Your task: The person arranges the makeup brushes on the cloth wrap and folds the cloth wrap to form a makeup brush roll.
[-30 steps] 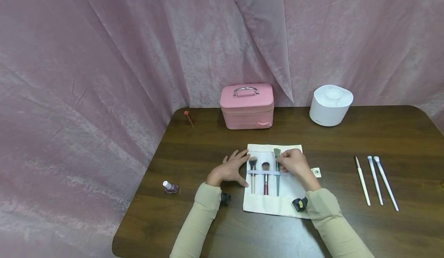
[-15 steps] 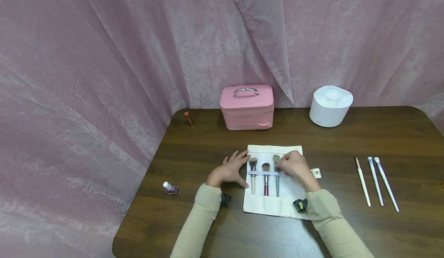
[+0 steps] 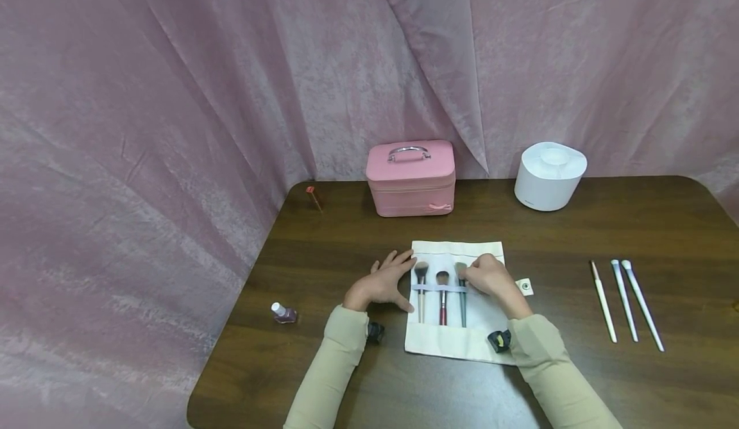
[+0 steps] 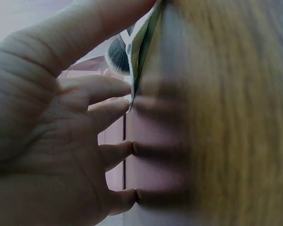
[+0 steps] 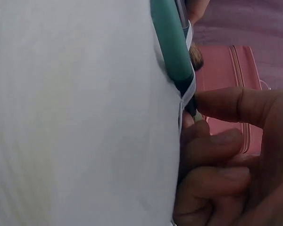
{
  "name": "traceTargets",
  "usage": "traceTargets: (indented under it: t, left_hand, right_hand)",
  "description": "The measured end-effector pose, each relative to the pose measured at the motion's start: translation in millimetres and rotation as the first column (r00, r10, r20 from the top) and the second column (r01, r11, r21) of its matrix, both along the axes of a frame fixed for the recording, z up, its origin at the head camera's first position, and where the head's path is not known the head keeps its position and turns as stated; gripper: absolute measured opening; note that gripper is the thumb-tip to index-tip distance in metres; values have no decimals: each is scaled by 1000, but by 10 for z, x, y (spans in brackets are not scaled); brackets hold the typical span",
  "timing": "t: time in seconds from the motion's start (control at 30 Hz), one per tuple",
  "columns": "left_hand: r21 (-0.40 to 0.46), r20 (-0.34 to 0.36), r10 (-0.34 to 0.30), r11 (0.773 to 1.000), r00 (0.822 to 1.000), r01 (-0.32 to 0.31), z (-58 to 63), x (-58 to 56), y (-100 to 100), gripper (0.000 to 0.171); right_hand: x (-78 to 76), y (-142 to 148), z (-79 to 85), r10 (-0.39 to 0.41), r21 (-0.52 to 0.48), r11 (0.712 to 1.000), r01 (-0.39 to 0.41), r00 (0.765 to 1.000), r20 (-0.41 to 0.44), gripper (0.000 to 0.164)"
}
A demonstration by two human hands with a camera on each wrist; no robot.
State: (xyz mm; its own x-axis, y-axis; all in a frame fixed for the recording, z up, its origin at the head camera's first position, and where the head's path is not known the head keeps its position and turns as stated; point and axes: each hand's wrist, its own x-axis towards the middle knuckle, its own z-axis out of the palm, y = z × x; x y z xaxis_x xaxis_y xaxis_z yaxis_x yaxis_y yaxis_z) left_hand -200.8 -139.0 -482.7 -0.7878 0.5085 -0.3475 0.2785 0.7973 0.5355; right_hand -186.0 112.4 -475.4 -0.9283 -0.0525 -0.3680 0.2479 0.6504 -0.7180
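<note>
On the table lies a white fabric brush roll (image 3: 439, 340) with a lavender elastic band (image 3: 432, 287) across it. Two makeup brushes sit under the band: a dark-haired brush with a pale handle (image 3: 421, 307) and a red-handled brush (image 3: 442, 313). To their right, my right hand (image 3: 491, 276) pinches a green makeup brush (image 3: 463, 307) near its head. The right wrist view shows its green handle (image 5: 172, 42) running through the band. My left hand (image 3: 382, 283) has its fingers spread, with thumb and fingertips at the roll's left edge; its lower fingertips (image 4: 125, 200) touch the table.
Three slim brushes, one of them a white brush (image 3: 603, 304), lie to the right. A pink case (image 3: 411, 188) and a white organizer (image 3: 548, 182) stand at the back. On the left are a nail polish bottle (image 3: 283, 313) and a small orange-capped tube (image 3: 314, 198).
The green brush has slid down toward me through the band, its head now lower on the roll. My right hand has moved slightly with it; the left hand stays in place.
</note>
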Motion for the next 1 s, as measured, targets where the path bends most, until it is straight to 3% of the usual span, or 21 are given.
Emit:
traceTargets:
  t: [0.6,0.73,0.87,1.0]
  left_hand:
    - [-5,-4,-7,1000,1000,7,-8,12,15,106]
    - [5,2,-13,1000,1000,13,2,16,18,106]
    - [0,-2,-12,1000,1000,12,23,16,8,105]
    - [4,0,-15,1000,1000,15,36,6,3,104]
  right_hand:
    - [-7,33,-30,68,50,997,-67,997,-39,41]
    - [19,61,18,90,55,995,-86,993,-78,41]
    - [30,103,107,97,10,995,-97,990,-100,31]
    - [28,171,199,91,-25,995,-96,984,-154,32]
